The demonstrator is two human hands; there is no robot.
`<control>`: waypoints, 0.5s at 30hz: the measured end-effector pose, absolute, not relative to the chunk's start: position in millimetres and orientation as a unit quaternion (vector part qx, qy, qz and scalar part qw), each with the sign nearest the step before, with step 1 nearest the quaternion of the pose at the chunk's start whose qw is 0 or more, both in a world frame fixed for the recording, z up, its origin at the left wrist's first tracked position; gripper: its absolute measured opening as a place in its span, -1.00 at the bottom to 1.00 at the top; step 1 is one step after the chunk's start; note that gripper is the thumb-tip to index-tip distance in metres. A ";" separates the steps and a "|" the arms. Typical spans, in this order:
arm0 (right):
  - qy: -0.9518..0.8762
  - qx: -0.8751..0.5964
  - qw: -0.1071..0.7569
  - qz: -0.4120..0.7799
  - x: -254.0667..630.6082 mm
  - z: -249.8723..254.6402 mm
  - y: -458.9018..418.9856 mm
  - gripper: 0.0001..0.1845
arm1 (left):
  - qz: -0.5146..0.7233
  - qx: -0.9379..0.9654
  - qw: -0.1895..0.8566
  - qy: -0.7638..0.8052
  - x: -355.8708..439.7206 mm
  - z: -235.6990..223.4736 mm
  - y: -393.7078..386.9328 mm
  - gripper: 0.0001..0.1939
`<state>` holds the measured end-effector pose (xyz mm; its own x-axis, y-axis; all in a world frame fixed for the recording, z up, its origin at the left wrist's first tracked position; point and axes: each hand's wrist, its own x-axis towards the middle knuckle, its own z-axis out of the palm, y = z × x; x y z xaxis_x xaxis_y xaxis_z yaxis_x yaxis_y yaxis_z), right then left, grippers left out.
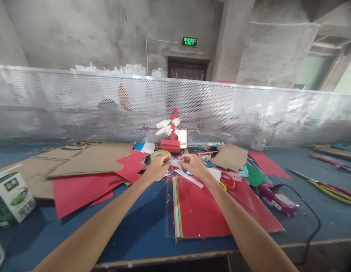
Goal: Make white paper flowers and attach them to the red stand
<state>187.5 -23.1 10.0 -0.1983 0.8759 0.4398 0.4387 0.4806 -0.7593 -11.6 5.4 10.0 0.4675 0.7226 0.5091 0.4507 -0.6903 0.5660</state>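
Observation:
Both my arms reach out over a blue table [136, 226]. My left hand [157, 169] and my right hand [193, 163] meet in the middle, each pinched on an end of a small white paper piece [174, 163]. A white paper strip [189, 178] lies just below them. A roll of yellowish tape [160, 155] sits right behind my left hand. Under my right forearm lies a clear pack of coloured paper with a red sheet on top [200, 211]. A red stand with white paper flowers [171, 132] rises beyond the hands.
Red paper sheets [79, 190] and brown cardboard [87, 158] cover the left side, a green-white carton [13, 198] stands at far left. Orange-handled scissors [228, 181], a purple glue gun [277, 200] with black cord, and more cardboard [230, 156] lie right. A perforated metal screen [249, 109] backs the table.

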 end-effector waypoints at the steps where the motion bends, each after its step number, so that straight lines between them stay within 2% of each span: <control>1: -0.736 -0.447 0.446 0.244 187.4 10.3 -23.5 -0.81 | 0.374 0.840 0.182 0.348 -11.9 9.6 5.6 -0.81; 9: -0.756 -0.466 0.417 0.195 187.2 15.4 -30.0 -0.83 | 0.347 0.849 0.177 0.358 -13.7 7.8 6.8 -0.76; 15: -0.817 -0.411 0.393 0.093 179.2 16.8 -39.2 -0.68 | 0.354 0.826 0.255 0.357 -10.7 2.7 12.5 -0.79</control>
